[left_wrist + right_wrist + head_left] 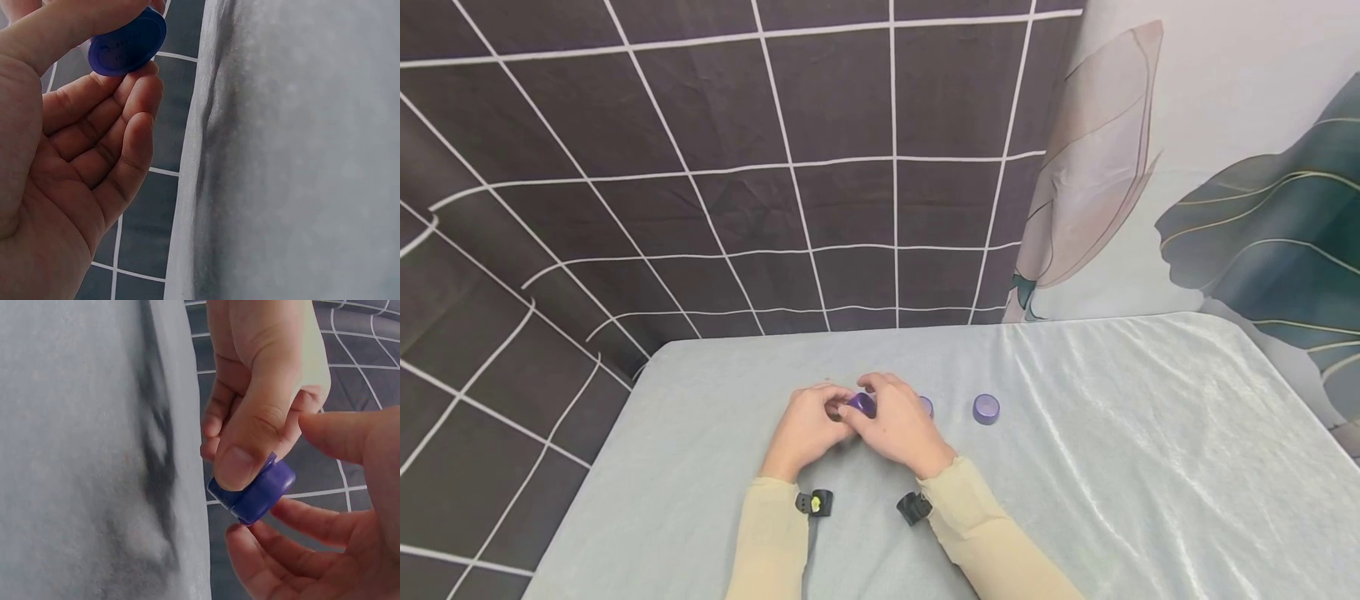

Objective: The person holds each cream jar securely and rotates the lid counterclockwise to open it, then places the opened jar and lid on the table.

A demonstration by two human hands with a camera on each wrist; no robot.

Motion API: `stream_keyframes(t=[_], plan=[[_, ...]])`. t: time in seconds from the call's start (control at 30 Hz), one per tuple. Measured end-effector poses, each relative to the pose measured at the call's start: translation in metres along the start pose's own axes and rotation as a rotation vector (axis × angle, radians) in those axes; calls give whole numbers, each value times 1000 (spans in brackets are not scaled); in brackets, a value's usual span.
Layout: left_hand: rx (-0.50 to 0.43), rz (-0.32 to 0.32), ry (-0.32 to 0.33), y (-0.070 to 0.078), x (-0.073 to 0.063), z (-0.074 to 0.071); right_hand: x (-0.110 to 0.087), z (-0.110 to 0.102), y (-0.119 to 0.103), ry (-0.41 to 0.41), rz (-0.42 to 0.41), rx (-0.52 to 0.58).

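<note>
Between my two hands is a small purple round jar [265,490], held above the cloth-covered table. It has two stacked bands with a seam, and its flat blue end, with faint lettering, faces the left wrist view. My left hand [808,425] pinches it, the thumb laid along its side. My right hand [895,421] has its fingertips at the jar's rim; in the right wrist view its thumb stands apart from the jar. Close behind the right hand sits a second purple round piece [928,406], mostly hidden.
A third purple round piece [987,408] with a paler top stands on the table to the right. Pale velvety cloth [1112,467] covers the table. Dark gridded fabric [827,108] hangs behind and at left, and a leaf-patterned curtain [1225,242] at the back right.
</note>
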State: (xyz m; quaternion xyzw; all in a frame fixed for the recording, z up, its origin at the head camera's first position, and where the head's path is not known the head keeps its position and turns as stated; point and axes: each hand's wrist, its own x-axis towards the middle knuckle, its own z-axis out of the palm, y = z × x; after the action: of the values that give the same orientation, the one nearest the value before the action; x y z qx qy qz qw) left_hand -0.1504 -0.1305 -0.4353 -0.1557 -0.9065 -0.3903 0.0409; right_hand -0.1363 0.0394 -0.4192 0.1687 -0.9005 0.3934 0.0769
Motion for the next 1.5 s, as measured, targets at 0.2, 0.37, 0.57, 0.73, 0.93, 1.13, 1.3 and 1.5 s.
stream_keyframes(t=[0.2, 0.37, 0.57, 0.73, 0.93, 1.13, 1.3, 1.5], plan=[[-14, 3, 9, 0, -1, 0, -1, 1, -3, 40, 39, -11], [-19, 0, 7, 1, -1, 0, -1, 1, -3, 42, 76, -10], [-12, -2, 12, 1, -2, 0, -2, 2, -3, 37, 99, -10], [-7, 3, 9, 2, -2, -1, -1, 2, -4, 42, 115, -8], [-4, 8, 11, 3, -1, -1, 0, 3, -3, 44, 132, 5], [-6, 10, 7, 2, 0, 0, 0, 4, -2, 53, 129, 6], [-10, 15, 7, 2, 0, 1, 0, 4, -1, 58, 122, 9], [2, 11, 2, 2, 1, 1, 0, 5, -1, 62, 113, 1]])
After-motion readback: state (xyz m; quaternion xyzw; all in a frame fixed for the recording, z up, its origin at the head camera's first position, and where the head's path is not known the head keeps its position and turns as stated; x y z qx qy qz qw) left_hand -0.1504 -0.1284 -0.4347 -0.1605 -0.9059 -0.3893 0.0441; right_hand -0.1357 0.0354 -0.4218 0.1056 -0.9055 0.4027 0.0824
